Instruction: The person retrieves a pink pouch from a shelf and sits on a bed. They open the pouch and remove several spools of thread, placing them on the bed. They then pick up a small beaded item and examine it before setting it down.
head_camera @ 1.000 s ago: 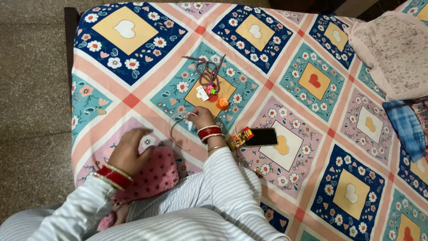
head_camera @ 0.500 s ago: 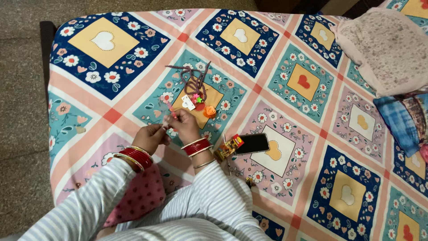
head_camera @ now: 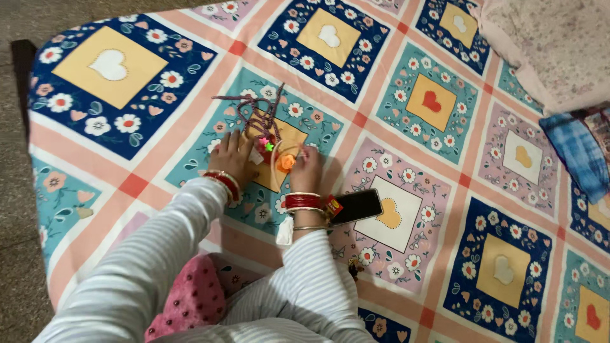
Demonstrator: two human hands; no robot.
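Spread across the bed is a patchwork-print bedsheet of floral squares with hearts. On its teal and yellow square lies a small heap of hair accessories, purple cords trailing away from the person. Both hands are laid at the heap's near edge: left hand flat, fingers spread; right hand curled, seemingly pinching a thin hoop beside an orange flower clip.

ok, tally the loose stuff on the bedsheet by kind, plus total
Phone: 1
Small red-yellow packet: 1
Purple cord bundle: 1
Orange flower piece: 1
Pink dotted pouch: 1
Folded cloths, pink and blue: 2
Total: 7
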